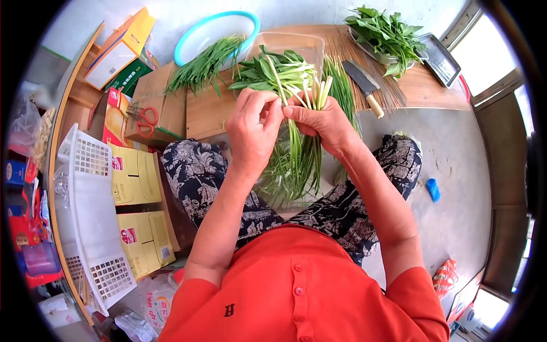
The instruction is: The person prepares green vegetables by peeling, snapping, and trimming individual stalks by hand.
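My right hand (323,122) is closed around a small bunch of chives (309,154), pale stem ends up and thin green leaves hanging down. Beside it, my left hand (253,122) pinches a stem at the edge of the bunch, its thumb and forefinger together. Just beyond my fingers lie broad-leaved greens (270,71) in front of a clear plastic tub (293,41). More long green chives (337,77) lie to their right. Below my hands, between my knees, is a loose heap of thin green leaves, partly hidden by the bunch.
A knife (363,85) lies on the wooden board over thin brown sticks (393,85). Behind it stands a heap of leafy greens (383,37). A blue-rimmed basin (188,40) with long greens (205,64) is at back left. Red scissors (147,121), cartons (137,176) and a white basket (94,211) are left.
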### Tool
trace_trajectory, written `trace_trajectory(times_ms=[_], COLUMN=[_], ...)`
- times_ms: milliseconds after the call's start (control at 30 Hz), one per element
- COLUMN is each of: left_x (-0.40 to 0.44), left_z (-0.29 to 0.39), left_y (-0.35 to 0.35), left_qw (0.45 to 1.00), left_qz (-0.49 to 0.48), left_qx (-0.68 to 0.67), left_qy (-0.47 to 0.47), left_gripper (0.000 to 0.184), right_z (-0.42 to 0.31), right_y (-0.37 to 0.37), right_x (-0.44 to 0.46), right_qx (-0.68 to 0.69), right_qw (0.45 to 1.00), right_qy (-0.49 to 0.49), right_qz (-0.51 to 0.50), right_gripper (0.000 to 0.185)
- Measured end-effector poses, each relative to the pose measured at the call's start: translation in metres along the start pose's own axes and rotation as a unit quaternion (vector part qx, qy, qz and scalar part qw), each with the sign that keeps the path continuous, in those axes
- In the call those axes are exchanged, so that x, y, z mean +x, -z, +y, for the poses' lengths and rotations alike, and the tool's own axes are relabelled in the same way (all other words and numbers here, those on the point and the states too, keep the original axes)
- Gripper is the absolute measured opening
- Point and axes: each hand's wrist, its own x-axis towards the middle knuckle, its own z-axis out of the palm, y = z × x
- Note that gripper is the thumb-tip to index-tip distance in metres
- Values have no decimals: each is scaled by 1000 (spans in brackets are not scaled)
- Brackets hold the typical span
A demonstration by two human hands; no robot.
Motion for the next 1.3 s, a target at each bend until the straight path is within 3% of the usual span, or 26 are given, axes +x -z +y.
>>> trace_trajectory(times_ms=[167,267,333,467,533,600,667,900,1133,1233,1300], left_x=[15,23,24,9,6,4,5,5,4,3,4], left_z=[-12,-39,-57,-49,-43,-25,-15,-15,-16,-19,-24], left_y=[20,35,47,53,48,41,38,40,48,43,38], left_qw=[997,989,986,961,890,826,809,839,849,871,953], left_qz=[64,111,136,66,-18,-83,-91,-64,-99,-85,-1], left_qx=[43,-8,-11,-122,-352,-427,-456,-409,-390,-374,-230], left_qy=[6,102,95,238,290,358,359,352,344,306,199], left_gripper=[7,5,4,4,16,20,24,10,10,8,7], right_z=[-3,-8,-9,-10,-7,-4,-2,-1,0,-3,-4], right_y=[-12,-11,-7,-8,-12,-18,-24,-31,-33,-32,-28], right_x=[-8,-14,-16,-13,-12,-10,-10,-10,-9,-9,-10], right_qx=[10,24,41,8,-1,-10,-20,-57,-35,-1,45], right_qw=[999,998,998,1000,1000,1000,1000,998,998,996,988], right_qy=[-30,-44,-48,-23,-23,-18,-12,-11,-35,-60,-109], right_qz=[-8,-22,-13,-1,3,1,-1,-3,-29,-60,-102], right_gripper=[10,11,12,12,11,10,10,9,14,16,18])
